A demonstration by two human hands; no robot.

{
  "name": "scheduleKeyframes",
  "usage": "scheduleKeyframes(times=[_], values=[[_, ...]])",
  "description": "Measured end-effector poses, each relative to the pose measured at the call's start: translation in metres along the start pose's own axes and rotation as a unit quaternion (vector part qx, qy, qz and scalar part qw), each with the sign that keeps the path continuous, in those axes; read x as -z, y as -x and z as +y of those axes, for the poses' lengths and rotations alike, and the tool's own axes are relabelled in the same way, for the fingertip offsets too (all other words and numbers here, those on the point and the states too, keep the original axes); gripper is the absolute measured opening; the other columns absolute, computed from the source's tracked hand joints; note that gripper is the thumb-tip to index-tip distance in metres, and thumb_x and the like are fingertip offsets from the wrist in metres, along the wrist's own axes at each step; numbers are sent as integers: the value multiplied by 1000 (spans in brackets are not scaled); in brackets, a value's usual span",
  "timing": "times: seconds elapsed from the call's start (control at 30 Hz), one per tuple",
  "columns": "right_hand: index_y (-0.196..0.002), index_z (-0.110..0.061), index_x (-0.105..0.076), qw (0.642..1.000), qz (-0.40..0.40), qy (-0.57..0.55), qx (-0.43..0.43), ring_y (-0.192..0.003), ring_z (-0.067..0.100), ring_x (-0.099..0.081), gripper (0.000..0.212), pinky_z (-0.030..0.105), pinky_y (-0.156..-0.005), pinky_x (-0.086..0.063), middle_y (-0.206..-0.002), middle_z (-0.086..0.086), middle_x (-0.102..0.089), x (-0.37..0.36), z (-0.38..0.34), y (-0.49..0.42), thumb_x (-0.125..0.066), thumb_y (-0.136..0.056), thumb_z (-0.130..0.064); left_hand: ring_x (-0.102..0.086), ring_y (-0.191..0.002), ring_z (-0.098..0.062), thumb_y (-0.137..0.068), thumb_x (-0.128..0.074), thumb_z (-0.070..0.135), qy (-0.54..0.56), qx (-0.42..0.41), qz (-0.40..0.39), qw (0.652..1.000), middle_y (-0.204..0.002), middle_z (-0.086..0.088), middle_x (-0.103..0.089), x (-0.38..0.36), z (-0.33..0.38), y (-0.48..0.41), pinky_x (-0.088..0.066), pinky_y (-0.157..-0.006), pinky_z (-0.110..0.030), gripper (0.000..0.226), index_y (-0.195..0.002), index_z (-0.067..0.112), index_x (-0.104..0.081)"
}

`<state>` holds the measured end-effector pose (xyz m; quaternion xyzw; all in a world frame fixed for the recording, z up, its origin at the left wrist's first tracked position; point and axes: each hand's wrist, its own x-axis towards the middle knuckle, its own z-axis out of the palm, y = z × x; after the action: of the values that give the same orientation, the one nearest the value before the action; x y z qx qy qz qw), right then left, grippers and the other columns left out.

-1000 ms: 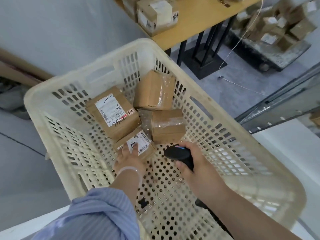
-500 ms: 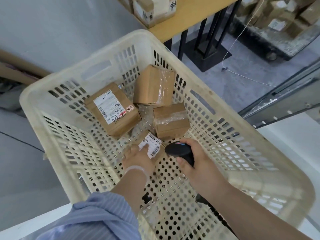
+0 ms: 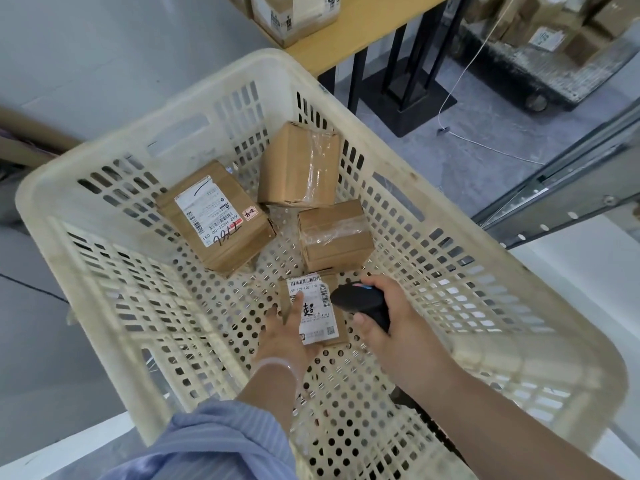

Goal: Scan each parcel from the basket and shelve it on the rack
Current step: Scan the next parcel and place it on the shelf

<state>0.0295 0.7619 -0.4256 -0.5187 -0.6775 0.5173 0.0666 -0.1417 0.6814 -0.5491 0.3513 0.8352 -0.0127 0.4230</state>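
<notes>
A cream perforated plastic basket (image 3: 104, 258) holds several cardboard parcels. My left hand (image 3: 284, 337) holds a small labelled parcel (image 3: 317, 315) inside the basket, thumb across its white label, which faces up. My right hand (image 3: 384, 323) grips a black barcode scanner (image 3: 360, 304) right beside that parcel, its head over the label's right edge. Farther back lie a large labelled parcel (image 3: 214, 220), a plain taped parcel (image 3: 299, 166) and another taped parcel (image 3: 334, 235).
A wooden shelf board (image 3: 360, 32) on black legs stands behind the basket with boxes (image 3: 294, 12) on it. A cart (image 3: 554, 74) piled with parcels is at the top right. A white cable (image 3: 460, 98) trails on the grey floor. A metal rail (image 3: 568, 192) runs at the right.
My left hand has pulled the small parcel away from the others toward me and turned its label up. The scanner hand stayed close and now sits against the label.
</notes>
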Motion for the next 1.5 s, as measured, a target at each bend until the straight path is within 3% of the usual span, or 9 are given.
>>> scheduleKeyframes(times=[0.17, 0.37, 0.5, 0.73, 0.93, 1.07, 1.23, 1.37, 1.5], values=[[-122, -59, -33, 1000, 7, -2, -6, -100, 6, -59, 46, 5, -67, -40, -120, -15, -59, 1, 6, 1, -58, -99, -28, -29, -146, -30, -86, -73, 37, 124, -18, -38, 991, -163, -3, -7, -10, -6, -9, -34, -117, -45, 102, -141, 69, 7], [-130, -52, -37, 1000, 15, -2, -10, -93, 6, -61, 43, 16, -69, -46, -118, -14, -61, 1, 9, 3, -57, -99, -29, -41, -121, -13, -89, -71, 22, 157, -30, -7, 987, -152, -4, -29, -11, -5, -10, -35, -115, -38, 94, -149, 59, -9], [-133, -49, -37, 1000, 22, 3, -10, -89, 2, -61, 43, 19, -68, -50, -117, -15, -61, 4, 6, 9, -57, -99, -31, -32, -143, -28, -92, -67, 19, 119, -41, -8, 992, -161, -7, -18, -2, -3, -6, -29, -119, -44, 88, -151, 55, -12], [-128, -53, -38, 999, 50, -4, 5, -69, -1, -61, 42, 15, -53, -46, -102, -19, -61, 22, -16, 33, -56, -99, -29, -35, -141, -29, -94, -66, 17, 100, -54, -10, 993, -160, -6, -19, 21, 6, 23, -27, -120, -42, 85, -153, 49, -13], [-115, -64, -34, 995, 93, -5, 43, -76, -5, -60, 45, 10, -55, -39, -107, -25, -59, 44, -42, 72, -58, -98, -30, -39, -139, -29, -94, -66, 19, 77, -95, 28, 992, -161, -5, -17, 43, 19, 71, -28, -119, -43, 84, -154, 47, -14], [-111, -66, -34, 990, 120, -13, 75, -85, -9, -59, 48, 9, -60, -39, -108, -32, -56, 61, -54, 114, -60, -98, -28, -30, -144, -29, -94, -66, 23, 70, -119, 91, 986, -162, -6, -17, 56, 35, 110, -22, -121, -45, 83, -153, 50, -14], [-111, -68, -33, 977, 173, -20, 125, -81, -3, -59, 50, 15, -63, -39, -109, -30, -56, 82, -57, 167, -59, -98, -28, -45, -129, -23, -91, -68, 19, 147, -152, 166, 963, -155, 4, -29, 65, 63, 166, -37, -112, -43, 84, -148, 58, -20], [-115, -63, -37, 962, 205, -48, 176, -92, -2, -59, 45, 9, -65, -39, -114, -21, -58, 102, -55, 213, -58, -98, -28, -38, -136, -21, -91, -69, 22, 170, -200, 207, 943, -152, 7, -25, 62, 89, 216, -27, -116, -41, 83, -145, 62, -20], [-114, -66, -38, 944, 233, -71, 221, -86, -5, -59, 47, 6, -64, -42, -109, -22, -59, 126, -51, 270, -58, -98, -26, -31, -142, -24, -92, -68, 24, 169, -243, 234, 926, -158, 8, -16, 55, 120, 268, -24, -120, -46, 83, -143, 66, -18]])
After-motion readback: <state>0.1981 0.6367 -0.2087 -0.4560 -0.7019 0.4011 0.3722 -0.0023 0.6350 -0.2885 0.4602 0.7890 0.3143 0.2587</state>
